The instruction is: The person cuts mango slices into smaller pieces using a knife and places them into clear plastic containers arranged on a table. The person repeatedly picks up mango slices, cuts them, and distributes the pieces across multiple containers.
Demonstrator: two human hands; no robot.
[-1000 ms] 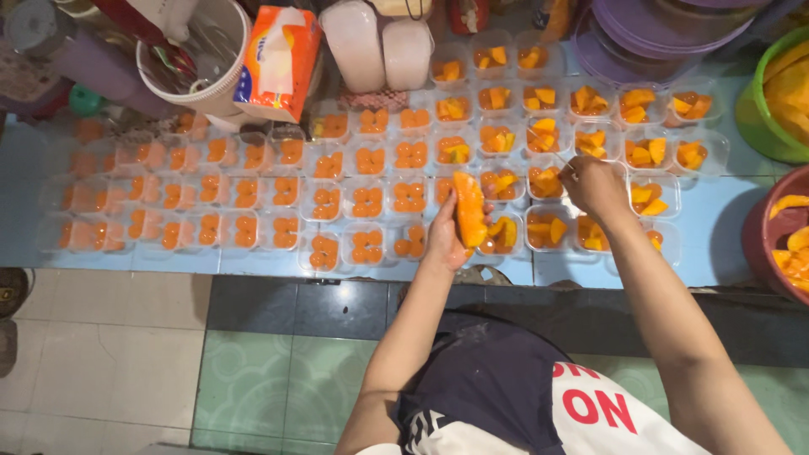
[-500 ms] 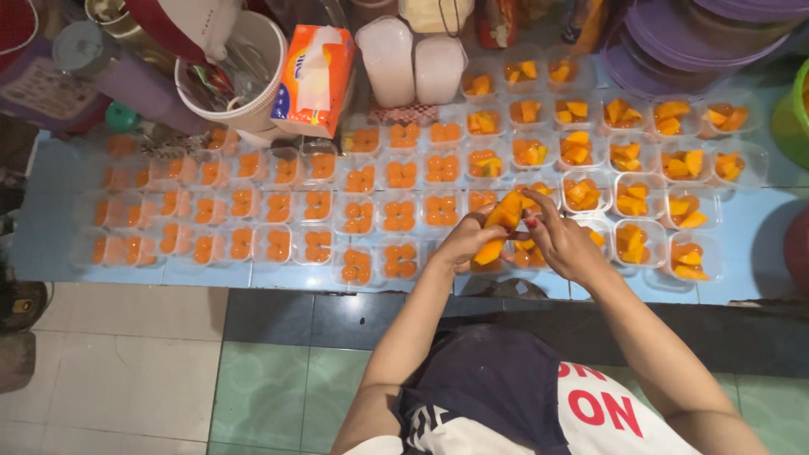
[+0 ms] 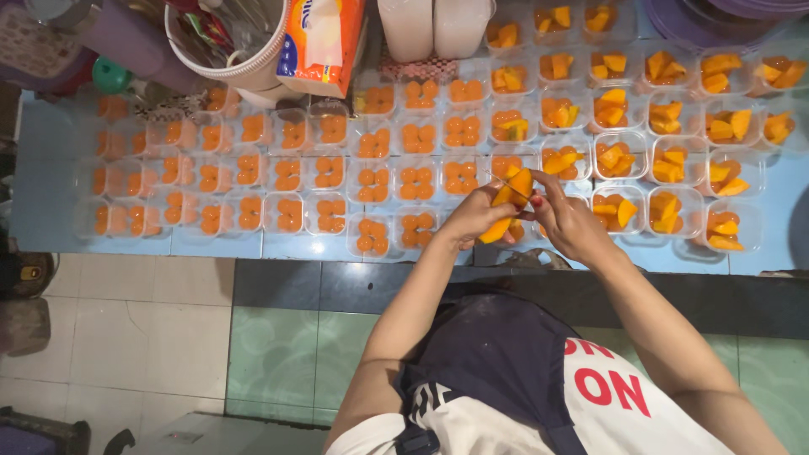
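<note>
Both hands meet over the near row of clear cups [image 3: 416, 230] – left hand [image 3: 472, 219] fingers clamped on an orange fruit piece [image 3: 508, 206], right hand [image 3: 573, 223] pinching its upper end. Step in hand appears to be dividing the piece – each portion then needs an unfilled cup on the blue table [image 3: 46, 185].

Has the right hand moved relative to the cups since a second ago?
Yes. The right hand came off the fruit cups and joined the left hand on the mango piece.

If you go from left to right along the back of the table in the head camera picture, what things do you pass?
Green ball → white bucket → orange pack → two white tubs → cups of orange fruit → purple plates.
</note>
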